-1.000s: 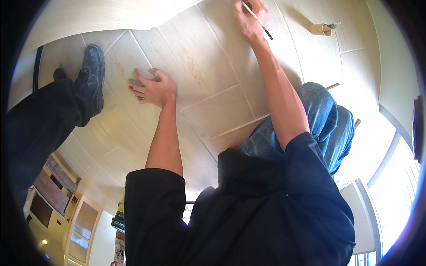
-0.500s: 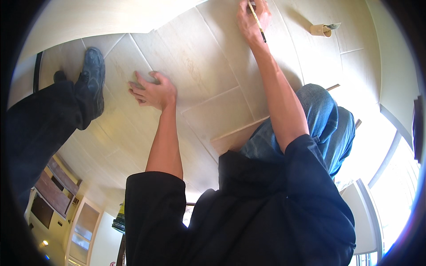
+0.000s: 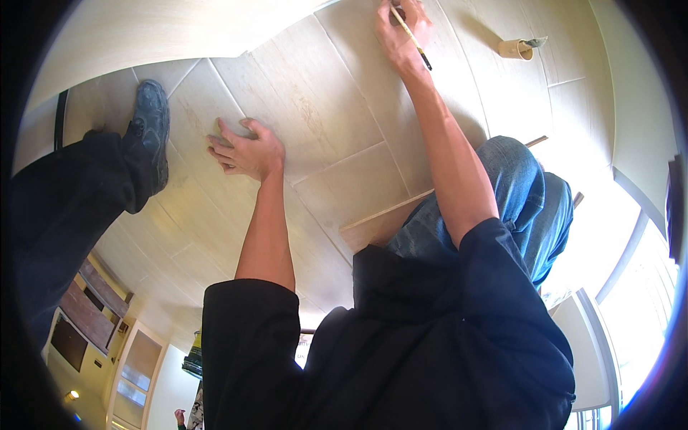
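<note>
My right hand is at the top of the view, its fingers closed round a thin pale stick with a dark end, like a slim paintbrush or pencil. The stick's dark end points back toward my wrist; its other end runs up near the frame's edge. On the wood-look tile floor, my left hand rests with fingers spread and holds nothing I can see. Right of my right hand, a beige cylindrical cup has a grey blade-like tool sticking out of it.
Another person's dark shoe and black trouser leg are at the left. A pale panel borders the floor at upper left. A wooden board lies by my jeans-clad knee. Another person's hand shows at lower left.
My right hand has shifted slightly left with the stick, which tilts a little more. My left hand stays put. Another person's hand has come into view at lower left.
</note>
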The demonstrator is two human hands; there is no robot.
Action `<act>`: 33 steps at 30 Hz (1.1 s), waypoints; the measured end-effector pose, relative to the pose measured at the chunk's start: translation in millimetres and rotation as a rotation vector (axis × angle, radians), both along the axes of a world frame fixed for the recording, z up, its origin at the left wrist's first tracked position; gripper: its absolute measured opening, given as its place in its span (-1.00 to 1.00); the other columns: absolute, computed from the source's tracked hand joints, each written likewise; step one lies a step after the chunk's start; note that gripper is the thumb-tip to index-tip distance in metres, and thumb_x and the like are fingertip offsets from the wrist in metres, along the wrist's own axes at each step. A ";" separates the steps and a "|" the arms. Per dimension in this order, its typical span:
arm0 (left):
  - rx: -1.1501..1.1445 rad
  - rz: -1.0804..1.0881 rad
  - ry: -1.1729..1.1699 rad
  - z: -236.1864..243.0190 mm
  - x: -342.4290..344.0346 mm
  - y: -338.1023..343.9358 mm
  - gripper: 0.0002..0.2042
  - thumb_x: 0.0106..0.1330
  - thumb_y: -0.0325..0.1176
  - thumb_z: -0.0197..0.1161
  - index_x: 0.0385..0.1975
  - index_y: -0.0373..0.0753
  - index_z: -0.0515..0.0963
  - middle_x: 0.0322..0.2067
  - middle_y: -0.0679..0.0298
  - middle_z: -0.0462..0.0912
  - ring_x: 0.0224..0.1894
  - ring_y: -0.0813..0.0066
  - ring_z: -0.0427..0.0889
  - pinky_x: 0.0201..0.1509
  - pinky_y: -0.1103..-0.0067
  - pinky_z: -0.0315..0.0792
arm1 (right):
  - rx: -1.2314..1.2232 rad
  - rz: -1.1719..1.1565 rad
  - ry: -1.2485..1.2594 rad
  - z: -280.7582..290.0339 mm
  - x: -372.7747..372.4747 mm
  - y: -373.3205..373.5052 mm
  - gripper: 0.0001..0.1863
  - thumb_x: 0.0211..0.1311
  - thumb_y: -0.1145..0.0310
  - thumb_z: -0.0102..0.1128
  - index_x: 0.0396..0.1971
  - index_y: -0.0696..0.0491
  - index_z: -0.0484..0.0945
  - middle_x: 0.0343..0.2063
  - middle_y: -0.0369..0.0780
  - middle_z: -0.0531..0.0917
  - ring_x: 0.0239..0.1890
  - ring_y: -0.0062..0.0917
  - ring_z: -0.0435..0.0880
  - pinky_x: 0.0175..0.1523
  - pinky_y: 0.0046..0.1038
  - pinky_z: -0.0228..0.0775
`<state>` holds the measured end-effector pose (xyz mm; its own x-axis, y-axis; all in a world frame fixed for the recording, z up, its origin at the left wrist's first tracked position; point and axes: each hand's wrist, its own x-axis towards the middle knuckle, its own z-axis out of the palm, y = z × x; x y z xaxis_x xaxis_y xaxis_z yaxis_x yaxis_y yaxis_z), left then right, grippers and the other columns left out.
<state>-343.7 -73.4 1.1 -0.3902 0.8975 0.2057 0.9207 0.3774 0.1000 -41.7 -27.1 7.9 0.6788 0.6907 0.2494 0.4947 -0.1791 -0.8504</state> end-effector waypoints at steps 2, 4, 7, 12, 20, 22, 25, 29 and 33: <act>-0.007 0.004 -0.001 -0.5 -0.4 0.1 -0.41 0.44 0.03 0.00 0.43 -0.04 0.30 0.47 -0.11 0.17 0.53 -0.09 0.06 0.40 -0.04 0.05 | -0.006 0.058 0.036 0.9 -0.5 -1.4 -0.80 0.33 0.36 0.22 -0.15 0.12 0.69 -0.25 0.00 0.72 -0.21 -0.13 0.74 -0.08 -0.21 0.58; -0.005 0.004 -0.004 -0.9 -0.6 0.1 -0.41 0.45 0.03 0.00 0.43 -0.04 0.30 0.47 -0.12 0.16 0.53 -0.09 0.06 0.40 -0.04 0.05 | -0.009 0.093 0.048 1.3 -1.1 -1.9 -0.80 0.33 0.36 0.23 -0.16 0.12 0.69 -0.26 0.00 0.72 -0.22 -0.14 0.74 -0.10 -0.22 0.59; -0.006 0.001 -0.001 -1.0 -0.7 0.0 -0.41 0.45 0.03 0.00 0.44 -0.04 0.29 0.47 -0.12 0.16 0.53 -0.09 0.06 0.39 -0.05 0.05 | 0.056 0.013 -0.055 0.6 -1.8 0.3 -0.81 0.32 0.37 0.24 -0.16 0.12 0.69 -0.29 -0.02 0.72 -0.24 -0.16 0.73 -0.11 -0.24 0.58; 0.000 -0.004 -0.005 -0.5 -0.8 -0.2 -0.41 0.45 0.03 0.00 0.44 -0.04 0.29 0.47 -0.13 0.16 0.52 -0.07 0.06 0.39 -0.06 0.05 | 0.077 0.052 -0.053 -2.9 -0.9 1.5 -0.83 0.30 0.41 0.24 -0.18 0.13 0.69 -0.33 -0.03 0.71 -0.27 -0.16 0.71 -0.12 -0.23 0.57; -0.011 -0.001 0.000 -0.6 -0.8 0.0 -0.41 0.45 0.04 -0.01 0.44 -0.04 0.28 0.48 -0.12 0.15 0.52 -0.05 0.06 0.39 -0.04 0.05 | 0.140 0.166 -0.083 -3.8 -2.6 1.3 -0.84 0.24 0.43 0.25 -0.22 0.13 0.69 -0.39 -0.08 0.68 -0.31 -0.21 0.68 -0.16 -0.25 0.55; -0.014 0.003 -0.002 -0.5 0.0 0.0 -0.41 0.45 0.04 -0.01 0.44 -0.04 0.28 0.48 -0.12 0.15 0.52 -0.05 0.06 0.39 -0.04 0.05 | 0.144 0.152 0.017 -3.2 -3.2 -0.1 -0.84 0.23 0.43 0.26 -0.23 0.13 0.69 -0.40 -0.08 0.68 -0.29 -0.20 0.67 -0.16 -0.25 0.54; -0.013 0.002 -0.009 0.9 0.6 0.1 -0.41 0.45 0.04 -0.01 0.44 -0.04 0.28 0.48 -0.13 0.14 0.52 -0.06 0.06 0.40 -0.04 0.04 | 0.111 0.190 -0.030 -2.9 -2.3 -0.2 -0.84 0.22 0.42 0.26 -0.25 0.12 0.70 -0.42 -0.08 0.68 -0.27 -0.18 0.67 -0.14 -0.24 0.54; -0.025 0.005 -0.012 2.2 1.1 0.2 -0.41 0.46 0.03 -0.02 0.44 -0.05 0.28 0.48 -0.13 0.14 0.52 -0.08 0.05 0.41 -0.04 0.03 | 0.163 0.205 -0.133 -4.7 -2.6 3.1 -0.85 0.23 0.42 0.25 -0.25 0.12 0.70 -0.43 -0.08 0.69 -0.27 -0.17 0.68 -0.14 -0.23 0.56; -0.025 0.006 -0.016 2.5 1.1 0.5 -0.41 0.46 0.03 -0.01 0.44 -0.05 0.28 0.48 -0.14 0.14 0.53 -0.09 0.05 0.41 -0.04 0.02 | 0.205 0.146 -0.124 -4.5 -3.6 4.9 -0.86 0.23 0.43 0.25 -0.26 0.13 0.70 -0.41 -0.08 0.70 -0.25 -0.17 0.69 -0.14 -0.24 0.56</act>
